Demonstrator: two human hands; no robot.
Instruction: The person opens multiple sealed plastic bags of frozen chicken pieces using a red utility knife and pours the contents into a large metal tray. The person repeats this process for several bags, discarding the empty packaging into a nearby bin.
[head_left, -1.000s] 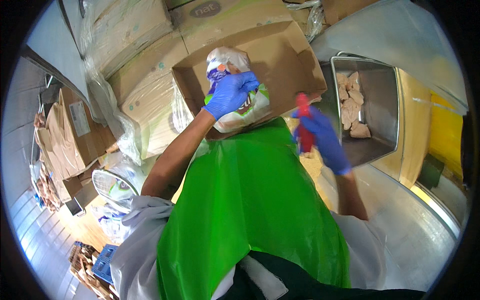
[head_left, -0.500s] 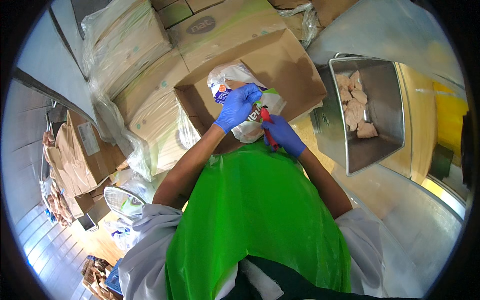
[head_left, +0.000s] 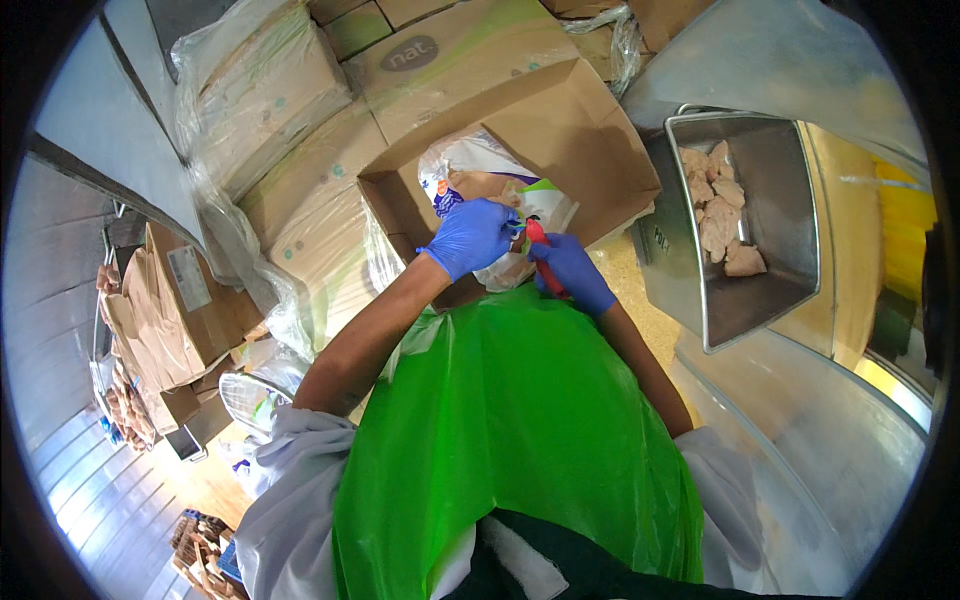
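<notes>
Fingers of the left hand (head_left: pixel 470 238) are bunched tight, gloved in blue, pinching the film of a printed bag (head_left: pixel 480 158)! Over on the right, the right hand (head_left: pixel 578 275), gloved to match, has its fingers wrapped round a red tool (head_left: pixel 538 252), its dark tip just beside the left fingers. Whether that tip touches the film, I cannot tell; the hands cover the spot.

And the bag itself? Right under both sets of fingers and stretching beyond the left ones, white with purple and green print, pale brown contents showing through. It lies in a shallow cardboard box (head_left: pixel 575 120), tilted in this view, whose bare floor spreads beyond the right fingers.

Well to the right of the right fingers stands a metal bin (head_left: pixel 765 290), with pale pink pieces (head_left: pixel 718 215) that look like raw meat heaped along its near side. Beyond the left fingers, cartons (head_left: pixel 310 190) rise in a stack, clear plastic wrap (head_left: pixel 285 305) hanging over them. Closest below both hands, a bright green apron (head_left: pixel 510 430) fills the view, right up against the box edge!
</notes>
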